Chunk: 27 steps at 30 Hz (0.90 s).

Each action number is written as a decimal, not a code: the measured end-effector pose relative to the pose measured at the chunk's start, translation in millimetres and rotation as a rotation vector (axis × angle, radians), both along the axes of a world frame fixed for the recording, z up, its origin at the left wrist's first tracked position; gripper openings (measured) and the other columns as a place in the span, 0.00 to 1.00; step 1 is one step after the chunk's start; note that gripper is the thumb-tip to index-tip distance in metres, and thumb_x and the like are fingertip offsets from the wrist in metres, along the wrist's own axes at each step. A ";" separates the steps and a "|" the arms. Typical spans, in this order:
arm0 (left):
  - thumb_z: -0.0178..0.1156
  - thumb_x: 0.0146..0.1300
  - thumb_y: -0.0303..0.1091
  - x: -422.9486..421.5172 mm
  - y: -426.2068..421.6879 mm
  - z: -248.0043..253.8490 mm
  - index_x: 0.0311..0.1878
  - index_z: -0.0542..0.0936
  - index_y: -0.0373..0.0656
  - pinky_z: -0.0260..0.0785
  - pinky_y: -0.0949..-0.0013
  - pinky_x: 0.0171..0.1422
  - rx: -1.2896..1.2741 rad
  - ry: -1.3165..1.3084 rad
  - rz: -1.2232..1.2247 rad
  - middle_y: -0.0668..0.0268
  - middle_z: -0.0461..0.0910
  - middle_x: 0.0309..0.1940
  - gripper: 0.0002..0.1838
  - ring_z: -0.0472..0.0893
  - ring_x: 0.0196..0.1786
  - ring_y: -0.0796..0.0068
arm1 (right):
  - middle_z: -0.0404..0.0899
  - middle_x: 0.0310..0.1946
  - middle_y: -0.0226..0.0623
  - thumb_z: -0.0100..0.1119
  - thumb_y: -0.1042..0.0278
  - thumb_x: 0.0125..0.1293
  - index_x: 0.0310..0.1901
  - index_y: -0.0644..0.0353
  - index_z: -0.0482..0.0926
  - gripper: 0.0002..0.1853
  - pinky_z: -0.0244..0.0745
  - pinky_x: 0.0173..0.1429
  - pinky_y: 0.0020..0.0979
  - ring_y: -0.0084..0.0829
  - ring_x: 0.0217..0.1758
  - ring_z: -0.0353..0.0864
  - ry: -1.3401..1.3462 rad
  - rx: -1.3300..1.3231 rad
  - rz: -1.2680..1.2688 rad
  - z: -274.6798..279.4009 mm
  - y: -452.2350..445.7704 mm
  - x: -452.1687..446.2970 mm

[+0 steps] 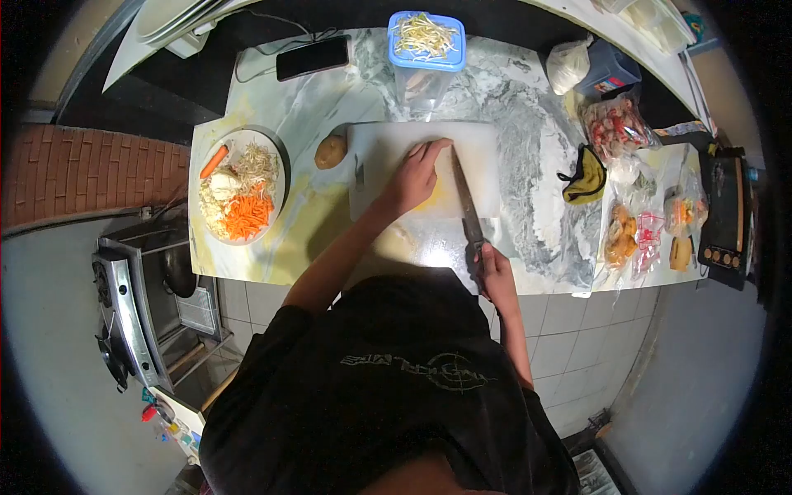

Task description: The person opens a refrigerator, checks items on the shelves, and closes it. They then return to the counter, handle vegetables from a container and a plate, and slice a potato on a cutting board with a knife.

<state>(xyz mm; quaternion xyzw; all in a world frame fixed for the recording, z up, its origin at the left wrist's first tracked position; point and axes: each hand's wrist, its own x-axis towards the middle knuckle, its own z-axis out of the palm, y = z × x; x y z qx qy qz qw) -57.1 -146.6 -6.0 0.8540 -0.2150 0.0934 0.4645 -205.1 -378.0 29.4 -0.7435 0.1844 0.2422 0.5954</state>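
In the head view my right hand (497, 276) is closed round the dark handle of a long kitchen knife (464, 188). The blade points away from me, over the right half of a white cutting board (371, 177). My left hand (412, 177) is above the board's middle, fingers stretched towards the knife's tip and thumb apart. The fingertips meet or nearly meet the tip; actual contact is unclear. Faint yellowish residue marks the board beside the blade. A brown potato (331, 152) lies just off the board's left edge.
A plate (280, 177) at left bears shredded carrot, bean sprouts and chopped pale vegetables. Behind the board stands a blue-lidded container (425, 87) topped with bean sprouts. A phone (313, 58) lies back left. Bagged food (615, 124) and a yellow-black cloth item (586, 177) are at right.
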 end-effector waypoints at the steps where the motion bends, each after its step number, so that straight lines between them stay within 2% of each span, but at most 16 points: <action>1: 0.50 0.57 0.13 3.6 -3.7 0.0 0.66 0.68 0.41 0.65 0.53 0.68 -0.034 0.013 -0.010 0.51 0.75 0.55 0.31 0.73 0.60 0.47 | 0.73 0.21 0.25 0.44 0.44 0.80 0.45 0.60 0.81 0.25 0.63 0.22 0.23 0.14 0.19 0.67 0.053 -0.002 0.024 1.6 -1.1 -0.3; 3: 0.49 0.57 0.13 7.6 -8.4 -0.7 0.67 0.68 0.41 0.66 0.53 0.68 -0.066 0.038 -0.022 0.50 0.76 0.55 0.32 0.74 0.60 0.47 | 0.75 0.22 0.26 0.45 0.42 0.79 0.47 0.60 0.81 0.26 0.62 0.20 0.23 0.14 0.18 0.67 0.107 0.041 0.010 5.6 -0.9 -1.4; 5: 0.49 0.57 0.12 7.9 -10.6 -3.6 0.68 0.67 0.41 0.66 0.53 0.68 -0.093 0.070 -0.033 0.50 0.76 0.55 0.33 0.74 0.60 0.47 | 0.56 0.11 0.18 0.41 0.46 0.82 0.37 0.57 0.72 0.23 0.45 0.12 0.24 0.13 0.08 0.50 0.024 0.070 -0.064 5.2 3.5 -4.4; 6: 0.49 0.57 0.12 6.8 -10.1 -4.5 0.69 0.66 0.42 0.66 0.54 0.68 -0.099 0.089 -0.028 0.50 0.76 0.55 0.34 0.74 0.59 0.48 | 0.56 0.11 0.18 0.41 0.46 0.82 0.37 0.57 0.72 0.23 0.45 0.12 0.24 0.13 0.08 0.50 0.027 0.071 -0.067 4.3 0.5 -5.9; 8: 0.49 0.57 0.12 4.8 -8.2 -6.1 0.70 0.65 0.42 0.67 0.54 0.67 -0.102 0.110 -0.025 0.51 0.76 0.55 0.34 0.74 0.59 0.49 | 0.73 0.23 0.23 0.43 0.43 0.80 0.49 0.60 0.80 0.26 0.58 0.19 0.21 0.13 0.18 0.65 0.003 0.083 -0.055 1.8 -6.8 -7.7; 9: 0.48 0.55 0.11 3.4 -7.4 -4.6 0.69 0.65 0.40 0.67 0.55 0.68 -0.067 0.099 -0.038 0.52 0.76 0.55 0.35 0.74 0.61 0.50 | 0.73 0.23 0.23 0.43 0.43 0.80 0.49 0.60 0.80 0.26 0.58 0.19 0.21 0.13 0.18 0.65 0.005 0.085 -0.057 0.7 -5.3 -7.5; 11: 0.47 0.54 0.10 1.3 -6.9 -0.7 0.69 0.66 0.39 0.67 0.56 0.69 -0.032 0.087 -0.053 0.53 0.77 0.55 0.36 0.75 0.62 0.52 | 0.56 0.12 0.19 0.40 0.46 0.82 0.37 0.58 0.72 0.23 0.45 0.12 0.23 0.14 0.08 0.51 -0.024 0.098 -0.102 -0.9 -1.1 -5.4; 21: 0.46 0.55 0.10 0.1 -3.0 -1.2 0.68 0.67 0.39 0.66 0.57 0.69 -0.004 0.075 -0.092 0.53 0.77 0.54 0.34 0.74 0.61 0.51 | 0.56 0.11 0.19 0.40 0.44 0.82 0.37 0.58 0.71 0.24 0.46 0.11 0.23 0.14 0.08 0.51 0.000 0.081 -0.058 -4.8 -4.5 -9.6; 23: 0.45 0.56 0.11 -1.7 -4.1 -3.8 0.68 0.68 0.39 0.66 0.57 0.68 -0.002 0.046 -0.069 0.53 0.77 0.54 0.33 0.74 0.61 0.51 | 0.72 0.22 0.23 0.44 0.43 0.80 0.49 0.59 0.80 0.26 0.57 0.18 0.21 0.13 0.16 0.64 0.067 0.098 -0.021 0.3 -10.0 -9.7; 27: 0.44 0.58 0.11 -1.5 -6.7 -2.4 0.67 0.68 0.39 0.67 0.57 0.68 -0.033 0.031 -0.077 0.53 0.77 0.53 0.31 0.76 0.60 0.53 | 0.72 0.22 0.23 0.44 0.44 0.80 0.49 0.61 0.80 0.25 0.57 0.19 0.21 0.13 0.18 0.64 0.038 0.124 -0.079 -1.2 -10.6 -6.6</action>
